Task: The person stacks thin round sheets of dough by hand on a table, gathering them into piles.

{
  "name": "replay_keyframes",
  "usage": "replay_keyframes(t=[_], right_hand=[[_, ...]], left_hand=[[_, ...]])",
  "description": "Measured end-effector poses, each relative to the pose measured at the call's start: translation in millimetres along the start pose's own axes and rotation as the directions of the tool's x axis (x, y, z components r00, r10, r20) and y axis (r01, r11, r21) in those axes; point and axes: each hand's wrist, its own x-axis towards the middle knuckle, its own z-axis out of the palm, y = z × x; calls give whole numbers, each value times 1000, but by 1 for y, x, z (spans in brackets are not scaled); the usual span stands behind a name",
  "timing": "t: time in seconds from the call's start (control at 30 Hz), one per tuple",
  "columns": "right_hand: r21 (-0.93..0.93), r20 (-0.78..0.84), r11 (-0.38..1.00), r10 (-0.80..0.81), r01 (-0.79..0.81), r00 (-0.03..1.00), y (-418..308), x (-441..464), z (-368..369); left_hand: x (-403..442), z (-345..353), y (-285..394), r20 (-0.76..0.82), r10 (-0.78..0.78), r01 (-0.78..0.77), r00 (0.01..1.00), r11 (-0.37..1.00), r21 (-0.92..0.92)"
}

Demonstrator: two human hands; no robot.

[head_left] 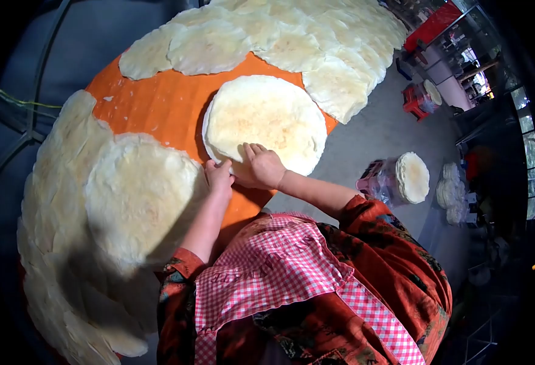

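A stack of large, round, pale flatbreads (pixel 267 118) lies in front of me on an orange cloth (pixel 152 109). At the near left edge of the stack, my left hand (pixel 220 176) has its fingers closed, pinching the rim of a flatbread. My right hand (pixel 264 168) rests on the near part of the top flatbread, palm down, with its visible fingers stretched out. Its thumb side is partly hidden near the left hand. Left of my hands, another broad flatbread (pixel 143 194) lies over more overlapping ones.
Overlapping flatbreads (pixel 279 30) cover the far side of the cloth, and more (pixel 55 201) run down the left. On the grey floor at right are another flatbread stack (pixel 412 177), plastic-wrapped bundles (pixel 450 191) and a red stool (pixel 413 103).
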Motion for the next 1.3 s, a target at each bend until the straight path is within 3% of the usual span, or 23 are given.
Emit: replay_keyframes(t=[0.07,0.1,0.2,0.3,0.33,0.43,0.53,0.63,0.67,0.7,0.77,0.8,0.83,0.9,0.93,0.97,1.0,1.07,1.1,1.17,1.2,1.3], right_hand=[[-56,200,994,107,-98,974,29,16,8],[-80,49,996,43,-38,998,31,25,-8],[-106,-82,994,3,-12,997,1,44,-70],[-263,-161,960,-143,97,976,-9,23,-16],[-207,-144,975,-111,80,983,-16,14,-4],[-177,-158,983,-84,55,984,-23,3,20],[-101,-168,995,11,-29,986,-20,2,22],[0,-124,998,61,-62,990,-16,1,11],[37,-76,996,84,-82,994,-17,0,6],[54,-103,997,61,-55,993,-17,-1,8],[68,-164,998,30,-19,986,-13,-6,9],[-67,-358,997,-57,35,932,-20,-14,-8],[19,-359,994,-90,104,929,-28,-25,-35],[299,-172,936,-141,188,975,-24,-55,-47],[569,134,812,61,-127,989,-18,-70,-49],[685,463,564,152,-461,873,-10,-85,-47],[623,743,246,113,-743,660,-1,-101,-44],[764,631,-268,120,-587,766,24,-131,-35],[763,552,-494,161,-418,818,31,-135,-38],[604,435,-797,322,-8,841,49,-133,-44],[475,488,-872,376,122,787,65,-129,-47],[524,355,-804,505,281,786,111,-113,-52]], left_hand=[[-12,7,7,-81,14,-8,997,997,75],[-8,3,3,-80,66,-55,995,989,134],[10,-3,-19,-84,259,-224,962,929,295],[16,-2,-24,-113,254,-238,961,961,138],[-19,9,6,-113,273,-183,955,849,496],[-11,2,-2,-54,269,-211,962,851,481],[-3,-3,-11,50,443,-411,895,776,479],[-12,0,14,13,456,-392,890,749,535],[-7,1,17,6,342,-315,940,857,407],[-26,9,39,4,203,-182,979,871,457],[-12,11,30,50,208,-212,977,912,350],[-3,10,27,133,145,-175,980,952,252],[-11,15,33,176,59,-93,983,978,188],[-16,23,38,149,-1,-26,989,984,176],[-12,23,41,178,-21,-7,984,988,153],[-9,25,44,193,-60,40,979,993,110],[-5,29,51,198,-75,66,977,997,49],[-13,45,67,222,-43,57,974,997,-57],[-11,49,71,197,-50,65,979,996,-66],[-16,52,75,201,-66,82,977,994,-72],[-17,50,71,197,-63,76,978,995,-62],[-12,32,48,190,-95,96,977,995,4]])
